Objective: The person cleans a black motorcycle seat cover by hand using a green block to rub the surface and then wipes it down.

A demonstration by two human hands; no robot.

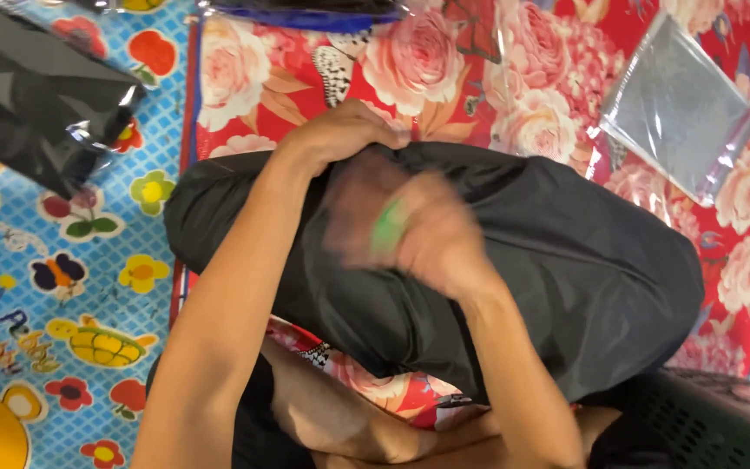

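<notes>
Black fabric bundle (566, 260) lying across the middle of the frame, spread from centre left to the right edge, on a red floral mat (444, 61) covering the upper and right parts. Left hand (345, 130) at upper centre, fingers curled down over the top edge of the bundle and gripping the cloth. Right hand (418, 234) at centre, pressed on top of the fabric, blurred by motion; something small and green (388, 227) showing at its fingers, too smeared to identify; open or closed, cannot tell. Both forearms rising from the bottom edge of the frame.

Blue cartoon-print mat (62, 287) with flowers and a turtle filling the left side, its border meeting the red mat just left of the bundle. Black plastic-wrapped package (28, 95) in the upper left corner, resting on the blue mat, well apart from the hands. Clear plastic bag (679, 108) lying flat in the upper right on the floral mat, near the bundle's far edge but apart from it. Dark plastic basket (705, 426) with a gridded wall at lower right, just below the bundle.
</notes>
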